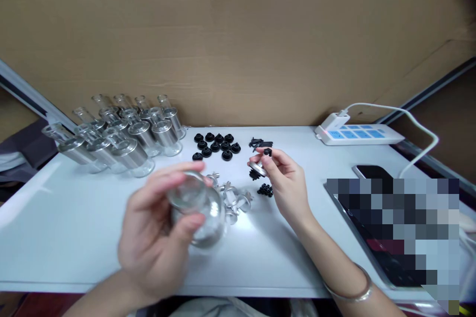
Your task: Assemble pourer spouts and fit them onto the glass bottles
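My left hand is wrapped round a glass bottle, its mouth tilted up toward me and slightly blurred. Between the fingers of my right hand is a round silver metal cap with a black tip at its upper end. Bottle and cap are apart. Beyond the bottle lies a heap of silver metal parts, partly covered by it. Small black rings lie just below my right hand. Several black stoppers are set out in the middle of the table.
Several glass bottles with metal sleeves stand at the back left. Thin black pieces lie behind my right hand. A white power strip with a charger and cable is at the back right, near a phone and a partly pixelated dark device.
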